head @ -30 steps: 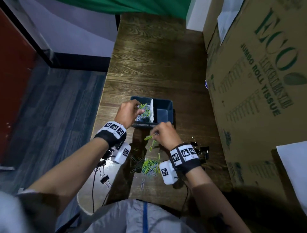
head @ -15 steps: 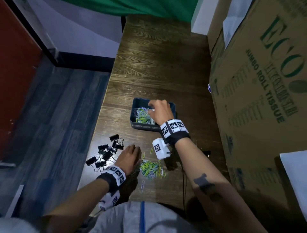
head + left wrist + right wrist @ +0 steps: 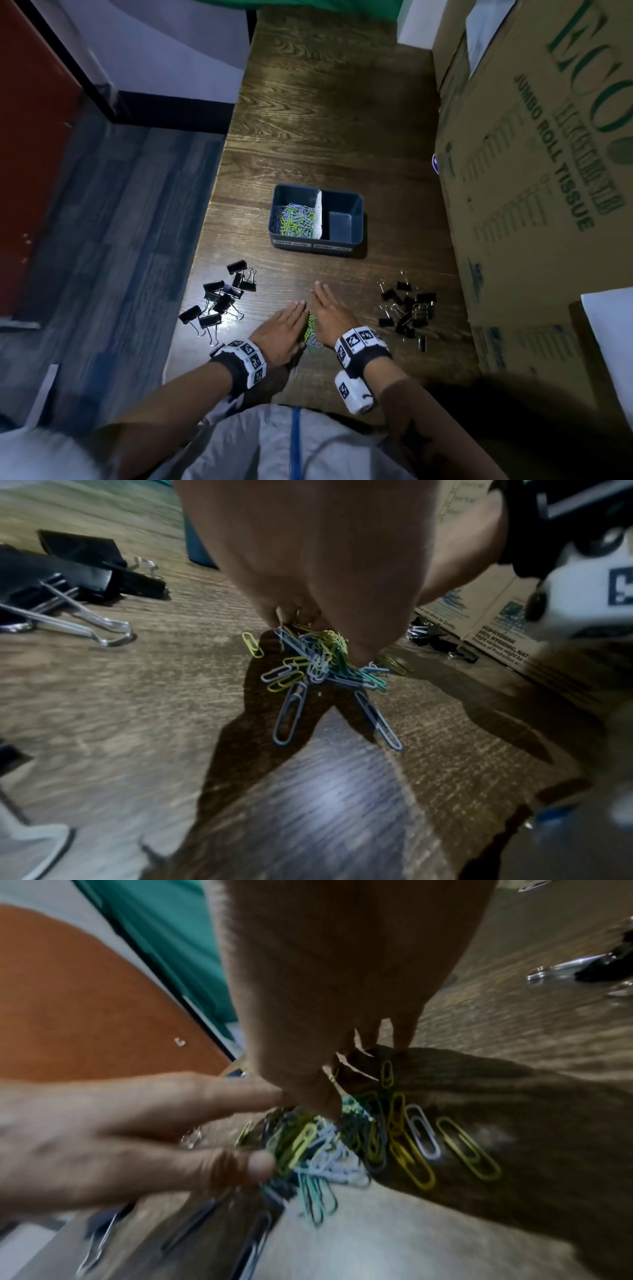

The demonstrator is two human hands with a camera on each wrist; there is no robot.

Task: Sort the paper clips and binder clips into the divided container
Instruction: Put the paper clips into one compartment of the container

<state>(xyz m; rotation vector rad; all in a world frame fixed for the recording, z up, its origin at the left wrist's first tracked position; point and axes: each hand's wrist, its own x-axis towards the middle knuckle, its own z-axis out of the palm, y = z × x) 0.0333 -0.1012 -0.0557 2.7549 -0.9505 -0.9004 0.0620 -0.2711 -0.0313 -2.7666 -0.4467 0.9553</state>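
Both hands, left hand point(image 3: 286, 329) and right hand point(image 3: 329, 317), fingers straight, flank the paper clips point(image 3: 311, 327) on the bench point(image 3: 342, 120). Binder clips point(image 3: 219, 298) lie left and right; the divided container point(image 3: 356, 205) sits beyond.

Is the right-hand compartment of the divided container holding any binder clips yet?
No, the right compartment of the divided container shows only its bare floor.

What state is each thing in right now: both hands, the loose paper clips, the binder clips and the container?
Left hand: fingers straight, against the loose paper clips.
Right hand: fingers straight, on the pile's other side.
Loose paper clips: bunched between the hands, on the table.
Binder clips: two groups on the table, unsorted.
Container: left compartment holds paper clips, right one empty.
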